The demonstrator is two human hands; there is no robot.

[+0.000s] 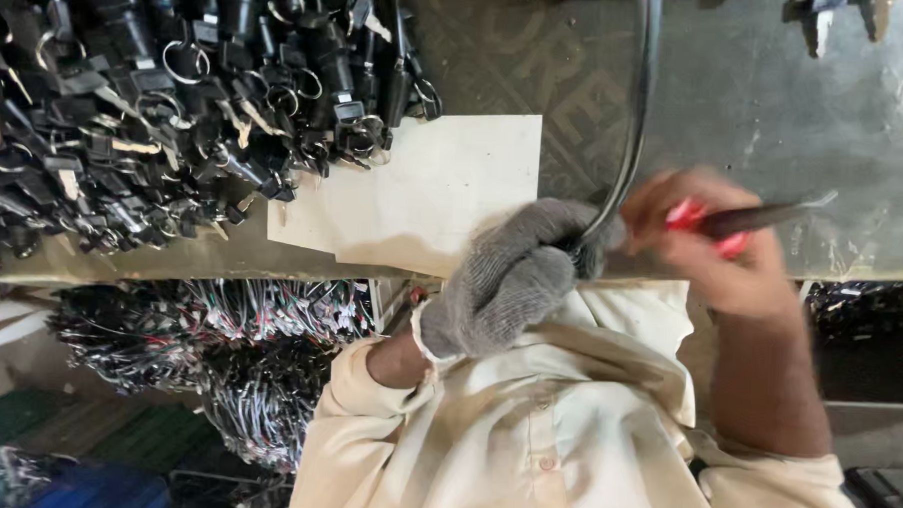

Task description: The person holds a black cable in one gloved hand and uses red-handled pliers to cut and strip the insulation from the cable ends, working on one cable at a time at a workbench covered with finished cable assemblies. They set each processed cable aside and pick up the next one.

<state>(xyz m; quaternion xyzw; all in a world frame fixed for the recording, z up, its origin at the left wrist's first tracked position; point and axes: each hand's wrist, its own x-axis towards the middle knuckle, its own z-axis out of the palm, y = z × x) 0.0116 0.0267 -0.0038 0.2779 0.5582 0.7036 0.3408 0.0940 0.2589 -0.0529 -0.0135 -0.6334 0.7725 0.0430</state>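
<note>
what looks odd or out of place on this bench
Only one hand is gloved: the left hand wears a grey knit glove and holds a black cable, while the bare right hand holds a red-handled tool. The card lies askew, half under the heap of keyed switches.

Key pile (177,104) blocks left; grey bench (777,105) lies open.

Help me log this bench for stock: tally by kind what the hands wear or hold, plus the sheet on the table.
Grey knitted glove: 1
Black cable: 1
Red-handled tool: 1
Pale cardboard sheet: 1
Total: 4
</note>
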